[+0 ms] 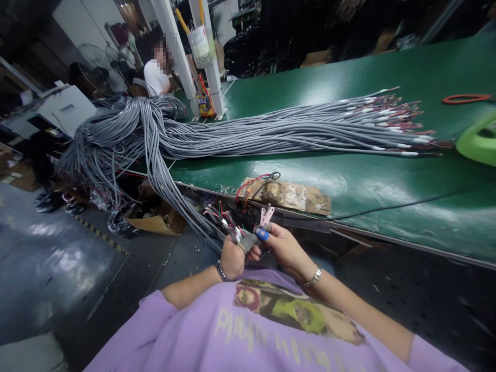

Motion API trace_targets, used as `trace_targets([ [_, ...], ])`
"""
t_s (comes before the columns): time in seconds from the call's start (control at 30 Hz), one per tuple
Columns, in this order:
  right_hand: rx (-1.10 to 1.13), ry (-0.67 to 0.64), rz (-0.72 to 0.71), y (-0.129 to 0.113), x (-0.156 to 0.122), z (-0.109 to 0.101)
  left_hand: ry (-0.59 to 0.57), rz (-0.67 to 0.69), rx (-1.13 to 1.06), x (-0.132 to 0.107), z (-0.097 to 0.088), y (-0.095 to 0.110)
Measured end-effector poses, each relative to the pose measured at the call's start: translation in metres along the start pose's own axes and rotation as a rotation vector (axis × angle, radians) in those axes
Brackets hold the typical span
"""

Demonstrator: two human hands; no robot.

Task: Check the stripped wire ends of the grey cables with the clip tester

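Note:
My left hand [233, 258] is closed around a bunch of grey cables whose stripped, coloured wire ends [225, 219] fan upward above the fist. White bands sit where the grey jackets stop. A dark grey wrapping [248, 241] covers what looks like the thumb of this hand. Close beside it, my right hand [284, 248] is pinched, with blue tape [262, 234] around its thumb tip. What lies between those fingertips is too small to make out. A pink clip [265, 216] stands just above the right fingertips; I cannot tell whether they touch it.
A thick bundle of grey cables [251, 135] stretches across the green bench [387, 206] and drapes off its left end. A taped cardboard piece [287, 195] with wires lies at the front edge. Orange-handled scissors [465, 98] and a bright green object [478, 138] are right. A person [157, 72] sits behind.

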State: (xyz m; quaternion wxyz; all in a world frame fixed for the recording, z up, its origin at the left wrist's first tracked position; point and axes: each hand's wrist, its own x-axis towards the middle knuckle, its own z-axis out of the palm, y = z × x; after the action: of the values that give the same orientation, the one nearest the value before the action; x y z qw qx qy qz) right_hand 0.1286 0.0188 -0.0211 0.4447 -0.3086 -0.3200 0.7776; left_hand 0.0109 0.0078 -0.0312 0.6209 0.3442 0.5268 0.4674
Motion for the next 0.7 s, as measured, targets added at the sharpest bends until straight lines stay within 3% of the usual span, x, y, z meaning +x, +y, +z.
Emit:
trace_targets([
  [0.13,0.028,0.013,-0.016,0.004,0.002,0.001,0.050,-0.003,-0.058,-0.001,0.002,0.001],
  [0.27,0.038,0.013,-0.017,0.008,0.003,-0.002,0.014,-0.043,-0.039,-0.002,0.002,0.002],
  [0.47,0.098,0.036,0.009,0.014,0.006,-0.027,0.026,-0.018,-0.107,-0.004,0.003,0.015],
  [0.7,0.142,0.087,0.021,-0.006,0.021,-0.036,-0.076,-0.066,-0.112,-0.004,0.006,0.018],
])
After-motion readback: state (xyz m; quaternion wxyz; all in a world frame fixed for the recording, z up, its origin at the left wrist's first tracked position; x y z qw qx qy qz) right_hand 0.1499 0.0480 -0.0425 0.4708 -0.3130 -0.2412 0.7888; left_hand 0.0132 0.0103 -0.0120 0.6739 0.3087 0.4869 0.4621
